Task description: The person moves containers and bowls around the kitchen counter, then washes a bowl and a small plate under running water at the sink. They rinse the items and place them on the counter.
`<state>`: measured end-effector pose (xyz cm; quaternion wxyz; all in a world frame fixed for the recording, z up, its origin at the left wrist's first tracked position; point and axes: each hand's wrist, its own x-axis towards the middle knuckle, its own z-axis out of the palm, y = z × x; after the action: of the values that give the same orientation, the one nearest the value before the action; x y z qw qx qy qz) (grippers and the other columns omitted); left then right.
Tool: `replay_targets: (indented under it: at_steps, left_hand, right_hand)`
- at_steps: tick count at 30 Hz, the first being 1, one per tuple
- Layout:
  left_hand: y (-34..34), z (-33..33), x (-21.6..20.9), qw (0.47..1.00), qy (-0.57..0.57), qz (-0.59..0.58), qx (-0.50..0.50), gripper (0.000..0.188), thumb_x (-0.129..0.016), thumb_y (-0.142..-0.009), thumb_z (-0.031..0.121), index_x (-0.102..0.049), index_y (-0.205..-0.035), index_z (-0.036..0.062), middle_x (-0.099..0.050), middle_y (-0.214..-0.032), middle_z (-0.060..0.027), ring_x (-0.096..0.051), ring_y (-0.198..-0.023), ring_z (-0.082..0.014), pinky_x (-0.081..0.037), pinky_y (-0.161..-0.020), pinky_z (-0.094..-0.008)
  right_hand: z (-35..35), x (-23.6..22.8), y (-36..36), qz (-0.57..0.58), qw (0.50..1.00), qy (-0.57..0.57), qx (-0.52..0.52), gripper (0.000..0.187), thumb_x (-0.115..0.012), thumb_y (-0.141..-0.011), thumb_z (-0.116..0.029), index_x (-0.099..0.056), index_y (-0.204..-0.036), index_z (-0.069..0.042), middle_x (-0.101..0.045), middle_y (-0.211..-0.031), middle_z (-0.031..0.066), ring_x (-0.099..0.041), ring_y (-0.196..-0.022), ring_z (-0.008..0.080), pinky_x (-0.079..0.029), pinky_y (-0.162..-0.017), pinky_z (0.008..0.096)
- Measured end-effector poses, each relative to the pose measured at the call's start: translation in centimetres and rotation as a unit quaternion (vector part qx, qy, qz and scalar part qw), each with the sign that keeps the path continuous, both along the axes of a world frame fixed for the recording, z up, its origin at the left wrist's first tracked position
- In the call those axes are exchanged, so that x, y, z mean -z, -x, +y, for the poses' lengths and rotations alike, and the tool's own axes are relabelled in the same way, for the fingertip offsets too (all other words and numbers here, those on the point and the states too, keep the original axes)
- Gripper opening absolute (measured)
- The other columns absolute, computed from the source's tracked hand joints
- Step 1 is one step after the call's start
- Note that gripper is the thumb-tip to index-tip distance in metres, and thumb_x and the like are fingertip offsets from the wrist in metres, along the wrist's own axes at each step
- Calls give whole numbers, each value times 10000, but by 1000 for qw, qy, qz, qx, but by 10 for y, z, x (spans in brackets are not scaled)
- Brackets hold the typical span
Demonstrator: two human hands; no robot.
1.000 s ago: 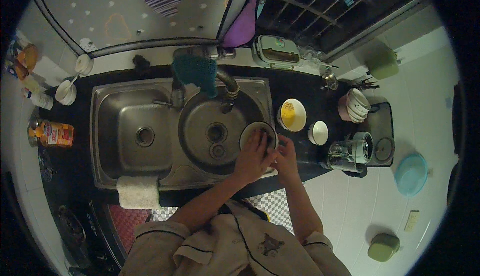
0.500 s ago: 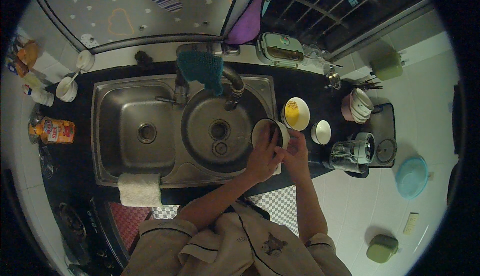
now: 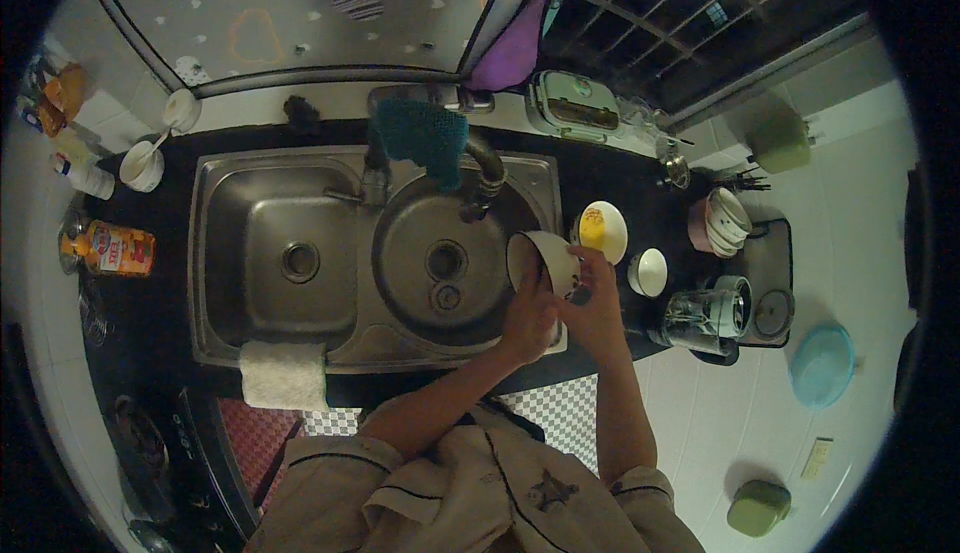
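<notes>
A white bowl (image 3: 556, 258) with a dark pattern is tilted above the right edge of the round sink basin, its mouth turned to the left. My left hand (image 3: 530, 325) grips its near rim, fingers reaching into the bowl. My right hand (image 3: 596, 303) is closed around the outer side and base. Just beyond the right hand stands a white bowl with something yellow in it (image 3: 592, 228), perhaps a sponge. A smaller white bowl (image 3: 648, 273) is to the right of it on the dark counter.
The double steel sink (image 3: 365, 348) has a faucet (image 3: 374, 188) with a teal mesh cloth (image 3: 420, 138) over it. A white towel (image 3: 284, 376) hangs on the front edge. A blender jug (image 3: 700, 315) and stacked bowls (image 3: 728, 223) stand right; an orange bottle (image 3: 120, 251) stands left.
The bowl has tipped further, so more of its outer side shows and its mouth faces left. Both hands have shifted their hold on it. The view has moved slightly.
</notes>
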<state>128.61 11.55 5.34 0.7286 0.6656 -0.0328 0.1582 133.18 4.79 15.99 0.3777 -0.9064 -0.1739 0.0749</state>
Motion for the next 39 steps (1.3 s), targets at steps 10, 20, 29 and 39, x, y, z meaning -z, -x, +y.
replay_targets:
  at_steps: [10, 20, 29, 39]
  left_hand:
    - [-6, -3, -10, 976, 210, -51, -16, 968, -204, -770, 742, -194, -1331, -47, -294, -1328, -225, -310, -1251, -320, -266, -1016, -389]
    - [-8, -2, -35, 936, 348, -42, 10, 744, -460, -827, 488, -199, -1325, 0, -404, -1252, -141, -424, -1168, -226, -326, -982, -355]
    - [9, -13, 9, 968, 245, -13, -46, 624, -422, -869, 432, -331, -1276, -31, -377, -1290, -162, -383, -1202, -244, -298, -1000, -360]
    - [-9, 23, 0, 958, -262, 66, -96, 705, -477, -850, 391, -227, -1329, -62, -193, -1378, -275, -210, -1284, -392, -204, -1045, -433]
  right_hand:
    - [26, -27, 5, -35, 997, 62, 5, 644, -739, -536, -111, -493, -1130, -143, -471, -1030, 124, -510, -938, 264, -428, -827, 359]
    - [26, -37, 2, -33, 999, 39, 0, 625, -749, -544, -142, -492, -1113, -118, -465, -1050, 134, -478, -987, 276, -406, -845, 361]
    - [34, -28, 12, -17, 999, 42, -9, 620, -754, -548, -139, -495, -1111, -110, -459, -1077, 139, -470, -1014, 290, -388, -876, 366]
    - [-15, 48, -7, 237, 936, -234, 114, 582, -646, -690, -69, -407, -1219, -84, -524, -1005, 80, -560, -812, 178, -491, -695, 330]
